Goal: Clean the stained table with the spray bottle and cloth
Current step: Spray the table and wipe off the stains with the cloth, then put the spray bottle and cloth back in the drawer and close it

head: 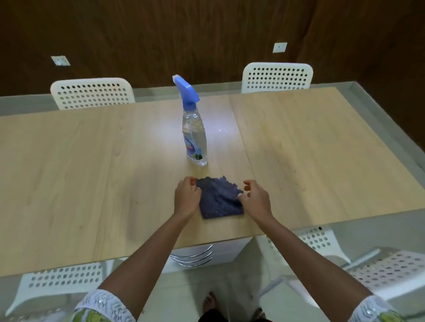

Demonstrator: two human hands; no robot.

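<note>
The wooden table [83, 168] spreads wide around both hands, and white perforated chairs [92, 93] stand along its far and near edges. Just beyond the grip the clear spray bottle [194, 132] with a blue trigger head stands upright — apart from the fingers. Between the hands lies the folded dark blue cloth [218, 199]. The left hand [187, 196] pinches its left edge with curled fingers; the right hand [255, 200] pinches its right edge — thumb and forefinger on the fabric.
</note>
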